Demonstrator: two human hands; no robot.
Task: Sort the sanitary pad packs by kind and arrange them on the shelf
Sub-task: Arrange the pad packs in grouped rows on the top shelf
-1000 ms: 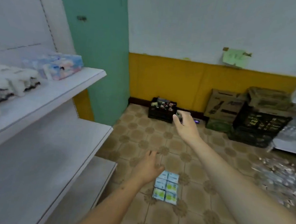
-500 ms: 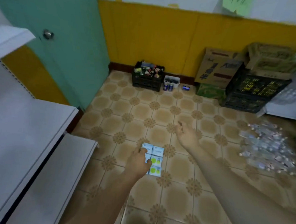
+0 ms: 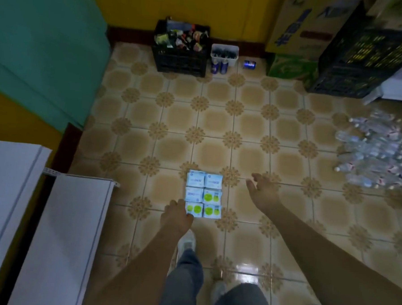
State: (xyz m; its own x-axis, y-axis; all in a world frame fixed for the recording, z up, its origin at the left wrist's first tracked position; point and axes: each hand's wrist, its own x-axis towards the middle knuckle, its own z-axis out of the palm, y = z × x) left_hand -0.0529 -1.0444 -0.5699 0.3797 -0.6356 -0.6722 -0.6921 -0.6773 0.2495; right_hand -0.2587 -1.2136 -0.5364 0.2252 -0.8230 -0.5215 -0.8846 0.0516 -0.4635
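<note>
Head view, looking down at a tiled floor (image 3: pixel 211 120). Six sanitary pad packs (image 3: pixel 203 197) lie flat in a block of two columns and three rows, touching one another, just far of the person's feet. The two far packs are pale blue; the two near packs carry green circles; the middle row holds one of each look, though the print is too small to read. The left hand (image 3: pixel 176 217) hangs over the near left corner of the block with its fingers curled down; whether they already touch or pinch the near left pack cannot be told. The right hand (image 3: pixel 262 193) hovers to the right of the block, apart from it, fingers loosely spread and holding nothing. The white shelf (image 3: pixel 58 233) stands at the left, well apart from the packs.

Step in hand, as judged: picking up packs of one kind. To do it well, take matching packs together, the green-circle ones first since they lie nearest, with thumb under one edge and fingers over the top, so that the soft wrapper does not slip. The right hand can steady the neighbouring packs. A black crate (image 3: pixel 181 50) and bottles (image 3: pixel 377 150) stand far off.
</note>
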